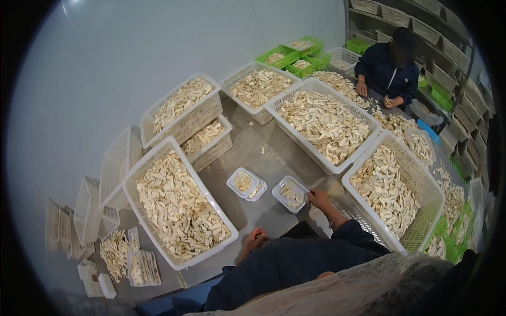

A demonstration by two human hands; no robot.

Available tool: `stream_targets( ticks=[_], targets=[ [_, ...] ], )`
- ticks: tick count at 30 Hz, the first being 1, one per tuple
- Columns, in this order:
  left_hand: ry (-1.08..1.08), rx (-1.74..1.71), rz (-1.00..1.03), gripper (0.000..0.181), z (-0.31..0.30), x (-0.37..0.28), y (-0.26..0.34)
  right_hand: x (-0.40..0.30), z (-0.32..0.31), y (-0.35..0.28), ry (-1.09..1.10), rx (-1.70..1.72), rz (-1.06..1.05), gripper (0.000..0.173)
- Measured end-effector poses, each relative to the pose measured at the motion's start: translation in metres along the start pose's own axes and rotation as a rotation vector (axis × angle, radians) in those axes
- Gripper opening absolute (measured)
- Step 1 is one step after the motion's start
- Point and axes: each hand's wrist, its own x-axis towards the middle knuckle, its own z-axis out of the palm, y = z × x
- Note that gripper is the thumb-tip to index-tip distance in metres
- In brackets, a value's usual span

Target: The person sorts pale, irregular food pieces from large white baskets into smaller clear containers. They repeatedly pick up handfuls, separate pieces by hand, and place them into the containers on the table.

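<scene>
My right hand (319, 198) grips the right rim of a small clear plastic tray (284, 200) on the metal tabletop. Pale dried slices (293, 193) lie in that tray. To its left stands a small stack of similar plastic trays (259, 195), the top one holding a few more slices. At the table's near edge, my left hand (255, 239) rests with its fingers loosely curled. Nothing shows in it, though its palm is hidden. Close by on the left is a large white perforated crate (199, 179) heaped with slices.
More white crates stand at the back (221, 104), centre right (272, 106) and right (425, 181). Green baskets (282, 55) sit by the wall. A co-worker (385, 75) handles slices across the table. Filled boxes (144, 268) and a loose pile (114, 252) lie far left.
</scene>
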Motion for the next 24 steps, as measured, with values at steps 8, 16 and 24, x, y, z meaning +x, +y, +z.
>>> stream_targets(
  ticks=[8,16,24],
  targets=[
    [-0.003,0.0,0.072,0.024,-0.014,-0.012,-0.015,-0.015,-0.01,0.011,0.22,-0.097,0.008,0.029],
    [-0.02,0.218,0.17,0.035,-0.022,-0.012,-0.033,-0.019,-0.001,0.007,0.299,-0.134,-0.096,0.03],
    [0.12,0.105,0.107,0.042,-0.053,-0.039,-0.038,-0.011,0.03,-0.099,0.329,0.168,-0.17,0.041]
  ],
)
